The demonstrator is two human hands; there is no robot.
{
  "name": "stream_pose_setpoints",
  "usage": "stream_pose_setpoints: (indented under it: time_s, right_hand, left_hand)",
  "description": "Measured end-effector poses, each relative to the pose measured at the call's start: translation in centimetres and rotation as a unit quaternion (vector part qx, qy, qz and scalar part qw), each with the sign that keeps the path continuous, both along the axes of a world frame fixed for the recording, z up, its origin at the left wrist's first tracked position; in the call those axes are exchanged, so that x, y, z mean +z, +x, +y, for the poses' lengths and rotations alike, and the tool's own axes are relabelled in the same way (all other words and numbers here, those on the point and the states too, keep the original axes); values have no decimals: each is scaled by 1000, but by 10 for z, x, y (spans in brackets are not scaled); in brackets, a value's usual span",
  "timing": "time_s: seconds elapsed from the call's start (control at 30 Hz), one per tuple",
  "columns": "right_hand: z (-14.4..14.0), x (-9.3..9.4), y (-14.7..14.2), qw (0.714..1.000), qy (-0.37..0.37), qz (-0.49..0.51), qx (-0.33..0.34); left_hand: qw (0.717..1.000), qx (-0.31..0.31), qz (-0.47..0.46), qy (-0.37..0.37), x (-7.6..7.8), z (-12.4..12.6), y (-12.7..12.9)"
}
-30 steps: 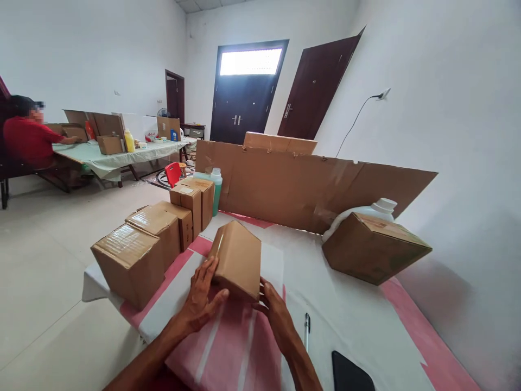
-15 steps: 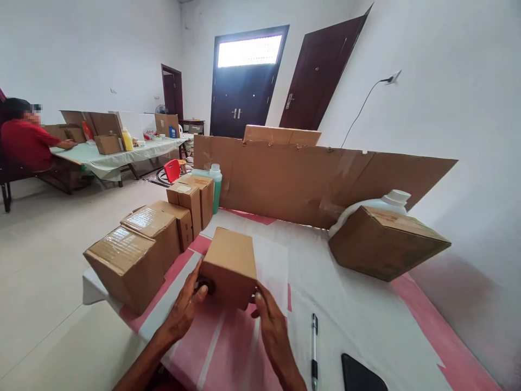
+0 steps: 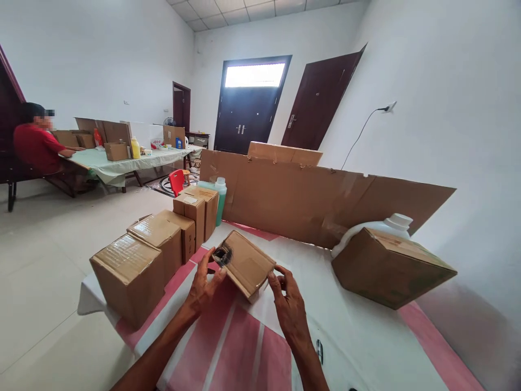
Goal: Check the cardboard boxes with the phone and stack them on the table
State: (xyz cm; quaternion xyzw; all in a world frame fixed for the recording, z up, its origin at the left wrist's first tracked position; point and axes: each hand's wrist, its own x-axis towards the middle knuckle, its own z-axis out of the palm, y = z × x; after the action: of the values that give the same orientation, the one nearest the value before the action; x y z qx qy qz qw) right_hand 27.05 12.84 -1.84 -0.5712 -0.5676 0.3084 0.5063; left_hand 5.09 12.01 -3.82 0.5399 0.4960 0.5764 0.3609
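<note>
White walls and dark doors (image 3: pixel 248 108) back a table (image 3: pixel 366 336) covered in pink-and-white cloth. Near the table's front edge, the left hand (image 3: pixel 203 288) and right hand (image 3: pixel 290 304) grip a small cardboard box (image 3: pixel 248 263), tilted, from opposite sides, fingers curled against it. Sealed boxes (image 3: pixel 154 250) line the left edge. A larger box (image 3: pixel 388 269) rests near the right edge, before a cardboard screen (image 3: pixel 309 198).

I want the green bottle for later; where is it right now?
The green bottle stands at the table's far left, behind the row of sealed boxes and against the left end of the upright cardboard sheet.
</note>
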Motion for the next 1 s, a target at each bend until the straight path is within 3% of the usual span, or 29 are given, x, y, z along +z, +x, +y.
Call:
stream_pose_setpoints:
  time_s: [0.1, 0.2, 0.33, 0.47, 0.57, 0.7, 0.77, 0.87, 1.0]
  right_hand:
    - [-7, -3, 6, 1000, 14, 11, -24]
    - [-28, -9, 11, 999, 6, 21, -37]
    - [-69, -21, 7, 993, 21, -6, -120]
    - [-110, -37, -7, 988, 45, -28, -145]
    - [-136, -54, -8, 993, 42, -19, -113]
    - [-151, -72, 19, 992, -26, -53, -111]
    - [-149, -74, 39, 968, -137, -167, -129]
    - [-137, -75, 61, 901, -275, -303, -146]
    - [-120, -81, 73, 897, -286, -298, -159]
  left_hand:
    - [1000, -1, -9, 16, 2, 20, 17]
    - [998, -43, -30, 35, 13, 28, 39]
    - [993, -95, -61, 42, 44, 20, 58]
    - [983, -173, 3, 58, 64, 2, 54]
    - [975, -215, 37, 40, 56, -11, 43]
    - [977, -214, 0, -22, 39, -24, 28]
    - [977, -210, 4, -24, 36, -26, 26]
    - [976, -215, 18, -11, 38, -27, 30]
    - [971, -238, 26, -8, 43, -31, 39]
